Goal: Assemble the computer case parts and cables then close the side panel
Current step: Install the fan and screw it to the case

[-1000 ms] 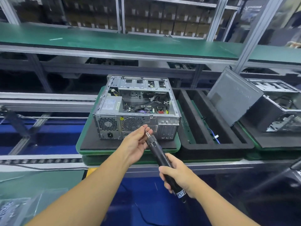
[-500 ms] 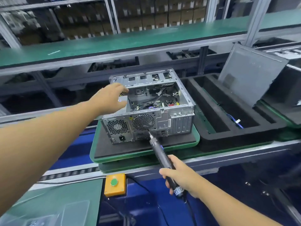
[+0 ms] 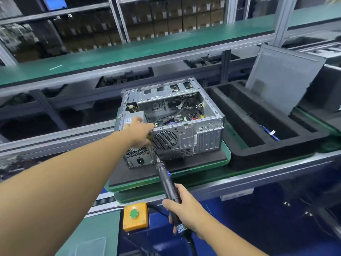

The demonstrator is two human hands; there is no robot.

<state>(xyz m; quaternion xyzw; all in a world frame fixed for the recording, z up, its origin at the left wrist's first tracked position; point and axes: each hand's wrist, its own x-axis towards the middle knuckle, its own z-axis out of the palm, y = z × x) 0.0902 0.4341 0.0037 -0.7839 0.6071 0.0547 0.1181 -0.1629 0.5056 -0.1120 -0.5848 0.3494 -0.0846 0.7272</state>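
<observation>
An open silver computer case (image 3: 193, 137) lies on a black pad on a green pallet (image 3: 226, 157), its rear panel toward me and cables showing inside. My left hand (image 3: 139, 131) holds the case's rear top edge by the power supply, fingers curled over the rim. My right hand (image 3: 186, 213) grips a black electric screwdriver (image 3: 167, 180), whose bit touches the rear panel between the power supply grille and the fan grille. The grey side panel (image 3: 282, 76) leans upright at the right, apart from the case.
A black foam tray (image 3: 258, 150) with long slots sits right of the case, a blue cable (image 3: 269, 133) lying in one slot. A yellow box with a green button (image 3: 135, 217) is at the near conveyor edge. A green shelf runs behind.
My left hand has moved from the case's far left corner down onto the rear top edge. The screwdriver bit has risen onto the rear panel. The view has shifted closer.
</observation>
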